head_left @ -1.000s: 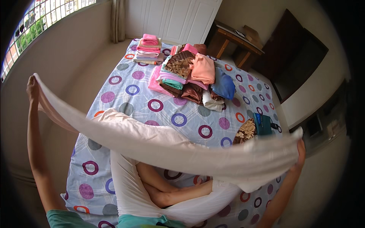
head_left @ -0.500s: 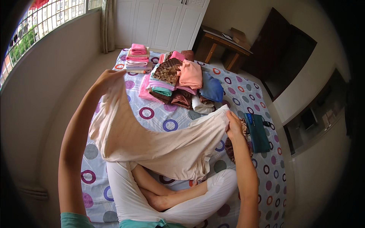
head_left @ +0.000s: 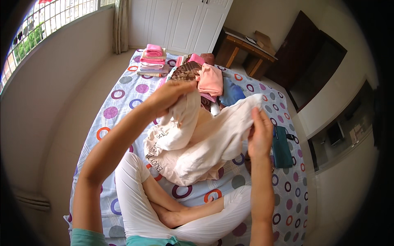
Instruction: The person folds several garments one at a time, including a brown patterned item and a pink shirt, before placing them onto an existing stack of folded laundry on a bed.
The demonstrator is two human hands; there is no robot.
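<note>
A pale cream-pink shirt (head_left: 193, 160) with dark lettering hangs between my hands, its lower folds down by the bed in front of my crossed legs. My left hand (head_left: 174, 96) is closed on one part of it, held up before the folded pile. On the right, my right hand (head_left: 260, 131) pinches another end between thumb and fingers, raised to about the same height. The cloth sags in loose folds between the two grips. Which part of the shirt each hand holds, I cannot tell.
Past the shirt lies a pile of folded clothes, with a peach bundle (head_left: 210, 80) and a blue one (head_left: 232, 94). A neat stack of pink and white cloths (head_left: 153, 61) stands at the far left. A dark green folded item (head_left: 282, 147) lies on the dotted bedsheet (head_left: 111, 112) at right.
My left hand has swung right and inward, bringing its end of the shirt closer to my right hand. The cloth has bunched, and its lettering now shows.
</note>
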